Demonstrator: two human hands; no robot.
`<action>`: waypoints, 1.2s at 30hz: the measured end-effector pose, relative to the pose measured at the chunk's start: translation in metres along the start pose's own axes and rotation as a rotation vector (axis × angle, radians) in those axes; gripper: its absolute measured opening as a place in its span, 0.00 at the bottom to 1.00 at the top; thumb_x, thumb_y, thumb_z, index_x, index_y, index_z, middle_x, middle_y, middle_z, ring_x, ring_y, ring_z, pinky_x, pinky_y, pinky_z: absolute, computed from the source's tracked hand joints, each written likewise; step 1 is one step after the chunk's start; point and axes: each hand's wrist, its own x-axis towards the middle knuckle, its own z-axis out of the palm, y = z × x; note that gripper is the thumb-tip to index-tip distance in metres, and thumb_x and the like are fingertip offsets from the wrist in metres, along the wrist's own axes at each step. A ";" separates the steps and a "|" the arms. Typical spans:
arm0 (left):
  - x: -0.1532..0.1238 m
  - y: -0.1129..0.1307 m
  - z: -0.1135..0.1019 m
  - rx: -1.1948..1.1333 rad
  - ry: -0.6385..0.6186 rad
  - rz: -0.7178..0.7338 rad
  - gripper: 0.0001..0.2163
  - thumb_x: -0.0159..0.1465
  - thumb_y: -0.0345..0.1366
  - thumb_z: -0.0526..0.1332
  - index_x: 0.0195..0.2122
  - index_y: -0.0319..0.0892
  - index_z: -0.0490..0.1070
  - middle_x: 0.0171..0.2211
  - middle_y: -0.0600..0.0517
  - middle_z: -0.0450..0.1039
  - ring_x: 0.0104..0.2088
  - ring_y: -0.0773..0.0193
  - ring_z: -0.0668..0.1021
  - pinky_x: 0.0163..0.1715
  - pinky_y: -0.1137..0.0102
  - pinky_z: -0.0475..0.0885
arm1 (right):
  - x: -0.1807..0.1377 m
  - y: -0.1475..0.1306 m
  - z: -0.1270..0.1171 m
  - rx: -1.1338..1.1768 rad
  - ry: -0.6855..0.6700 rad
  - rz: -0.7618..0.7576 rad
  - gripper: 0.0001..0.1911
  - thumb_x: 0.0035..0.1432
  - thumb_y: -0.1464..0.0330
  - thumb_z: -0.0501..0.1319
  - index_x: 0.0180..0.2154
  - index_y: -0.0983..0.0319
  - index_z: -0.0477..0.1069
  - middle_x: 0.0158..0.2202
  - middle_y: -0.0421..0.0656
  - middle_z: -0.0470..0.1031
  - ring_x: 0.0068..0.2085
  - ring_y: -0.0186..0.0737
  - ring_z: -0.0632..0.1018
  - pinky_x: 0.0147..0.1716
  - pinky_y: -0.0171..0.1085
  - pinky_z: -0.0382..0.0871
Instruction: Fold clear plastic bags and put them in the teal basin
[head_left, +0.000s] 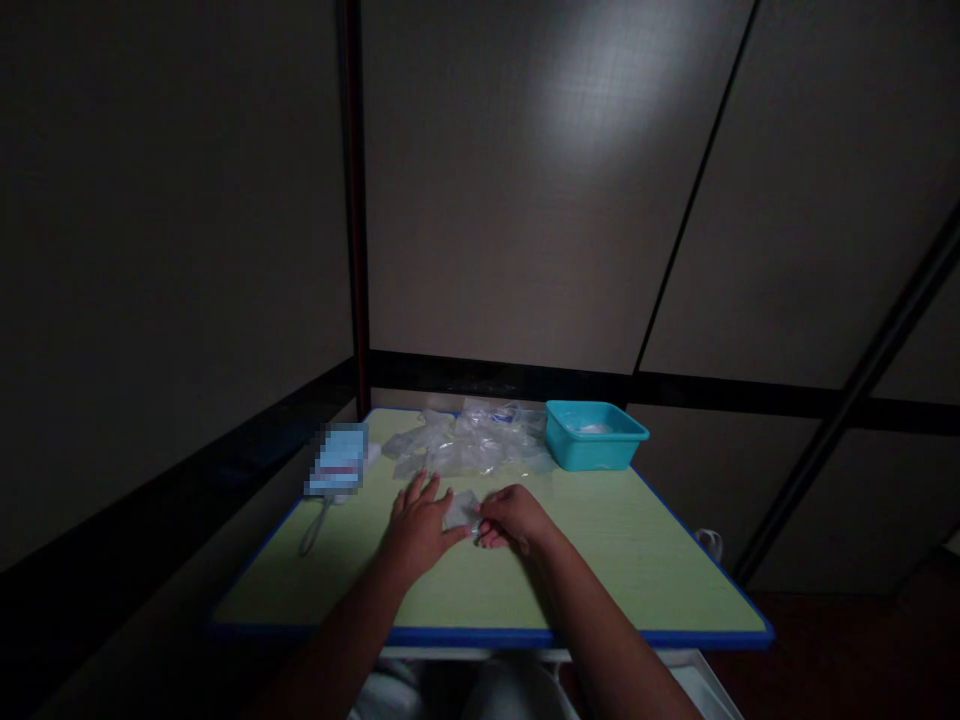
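Note:
A small clear plastic bag [460, 510] lies on the green tabletop between my two hands. My left hand [421, 528] rests to its left with the fingers spread, the thumb touching the bag's near edge. From the right, my right hand [517, 516] pinches the bag's right side between thumb and fingers. Beyond the hands spreads a loose heap of clear plastic bags [472, 445]. What the small bag contains, if anything, is too faint to tell.
A turquoise plastic basket [596, 452] with something whitish inside stands at the back right of the blue-edged table [600, 580]. At the left edge is a blurred light-blue item [339, 460] with a cord loop [313, 530]. Panelled walls [510, 200] close in behind and left.

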 end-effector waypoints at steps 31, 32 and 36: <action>0.059 -0.015 0.003 -1.245 -0.307 0.050 0.28 0.49 0.44 0.66 0.50 0.40 0.65 0.44 0.45 0.73 0.43 0.56 0.74 0.42 0.65 0.67 | -0.013 -0.002 -0.011 -0.218 0.129 -0.269 0.14 0.47 0.58 0.58 0.27 0.60 0.58 0.11 0.30 0.62 0.12 0.32 0.68 0.10 0.26 0.56; 0.059 -0.014 0.002 -1.258 -0.305 0.035 0.28 0.47 0.43 0.67 0.49 0.39 0.66 0.42 0.46 0.73 0.42 0.56 0.75 0.42 0.65 0.67 | -0.013 -0.002 -0.012 -0.218 0.142 -0.284 0.14 0.48 0.57 0.57 0.27 0.60 0.58 0.12 0.31 0.62 0.12 0.32 0.68 0.10 0.27 0.56; 0.056 -0.011 -0.001 -1.313 -0.297 -0.029 0.22 0.44 0.41 0.69 0.40 0.37 0.71 0.37 0.47 0.75 0.38 0.56 0.76 0.39 0.66 0.68 | -0.013 -0.005 -0.012 -0.210 0.206 -0.349 0.14 0.48 0.57 0.58 0.27 0.60 0.58 0.13 0.31 0.62 0.12 0.30 0.67 0.10 0.27 0.56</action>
